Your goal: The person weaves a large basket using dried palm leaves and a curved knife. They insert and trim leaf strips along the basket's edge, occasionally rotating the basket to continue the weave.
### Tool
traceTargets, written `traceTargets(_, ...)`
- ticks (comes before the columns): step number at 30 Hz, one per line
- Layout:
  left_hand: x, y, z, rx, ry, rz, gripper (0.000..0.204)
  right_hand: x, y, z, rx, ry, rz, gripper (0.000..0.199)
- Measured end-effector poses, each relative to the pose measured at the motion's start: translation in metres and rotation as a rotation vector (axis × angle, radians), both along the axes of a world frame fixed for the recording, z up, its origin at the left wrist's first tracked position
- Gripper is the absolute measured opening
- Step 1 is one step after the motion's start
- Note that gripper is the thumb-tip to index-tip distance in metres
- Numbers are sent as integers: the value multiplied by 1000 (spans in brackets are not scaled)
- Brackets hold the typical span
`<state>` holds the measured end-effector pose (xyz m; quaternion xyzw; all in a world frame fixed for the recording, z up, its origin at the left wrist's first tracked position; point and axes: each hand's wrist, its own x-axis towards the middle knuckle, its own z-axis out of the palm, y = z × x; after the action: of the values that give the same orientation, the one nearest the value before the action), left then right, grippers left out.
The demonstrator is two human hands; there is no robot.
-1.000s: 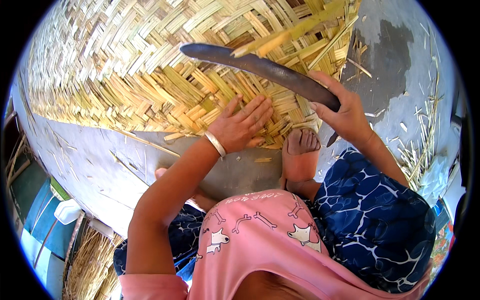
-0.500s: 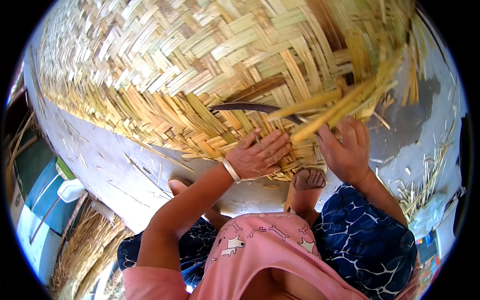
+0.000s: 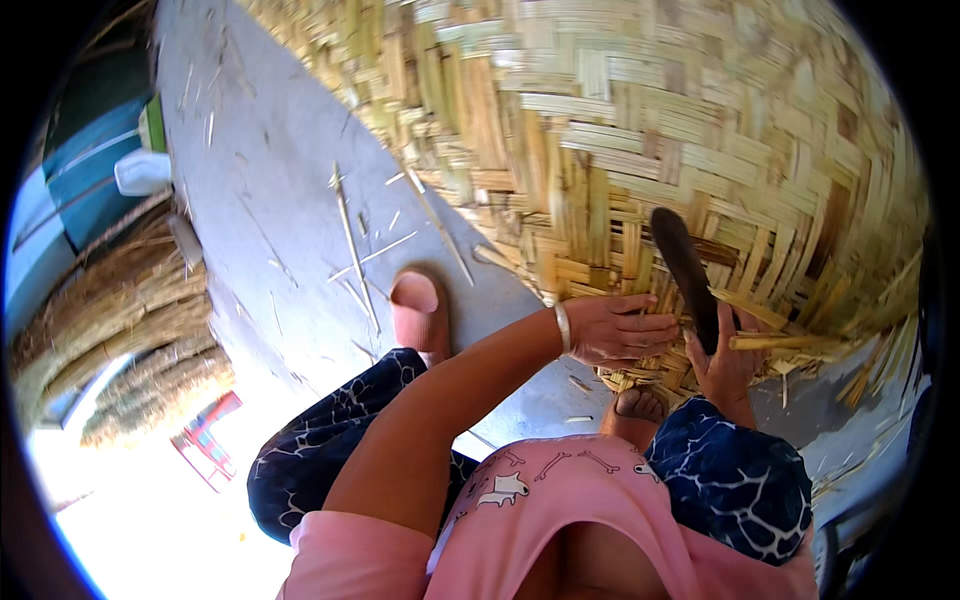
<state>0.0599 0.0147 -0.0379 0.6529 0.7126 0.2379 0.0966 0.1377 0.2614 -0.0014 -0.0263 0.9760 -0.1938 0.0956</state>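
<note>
A large woven mat of pale yellow-green split strips (image 3: 620, 110) fills the upper part of the head view, its near edge in front of me. My left hand (image 3: 618, 332), a white bangle at its wrist, lies on that edge with fingers stretched out. My right hand (image 3: 730, 362) is closed on a dark curved knife (image 3: 684, 265); its handle is hidden by the hand. The blade lies over the weave, its broad side showing and its rounded tip pointing away from me. Loose strip ends (image 3: 785, 340) stick out beside my right hand. My bare right foot (image 3: 638, 405) is by the mat's edge.
Scattered strip bits (image 3: 350, 230) lie on the grey floor at the left. My left foot wears a pink slipper (image 3: 415, 295). Bundles of dry stalks (image 3: 120, 310), a white tub (image 3: 143, 172) and a red chair (image 3: 207, 440) are farther left.
My view has swung, so the mat appears farther right. The knife has turned from lying crosswise, thin edge showing, to pointing away with its broad side up. My left hand stays on the mat's edge.
</note>
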Motion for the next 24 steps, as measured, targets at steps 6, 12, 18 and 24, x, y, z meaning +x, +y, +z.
traceTargets(6,10,-13,-9,53,-69,32,57,-2,-12,6,68,-66,49,66)
traceTargets(12,10,-8,-10,114,-33,38,57,0,-2,-1,112,-282,8,67)
traceTargets(18,13,-8,-7,94,-40,48,58,-13,-12,16,186,-463,-35,63)
traceTargets(24,13,-8,-12,38,-62,48,63,-13,-1,10,222,-473,-5,62)
